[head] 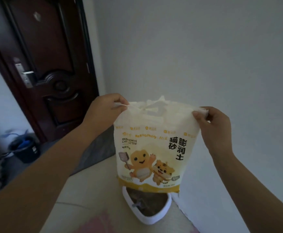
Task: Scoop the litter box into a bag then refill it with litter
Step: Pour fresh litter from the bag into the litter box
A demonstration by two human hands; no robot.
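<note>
Evidently refilling: left hand point(106, 106) and right hand point(212, 121) each pinched a top corner of the bentonite litter bag point(154, 148) above the lower-centre litter box point(151, 216); tipping probably came next.

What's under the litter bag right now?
The white litter box sits directly below the litter bag. Inside it are brownish litter and what looks like a grey scoop. The bag's bottom edge covers the box's far end, so that part is hidden.

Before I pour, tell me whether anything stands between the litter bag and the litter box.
Nothing visible does: the litter bag, pinched by left hand and right hand, hangs above the litter box. A grey scoop lies inside it.
</note>
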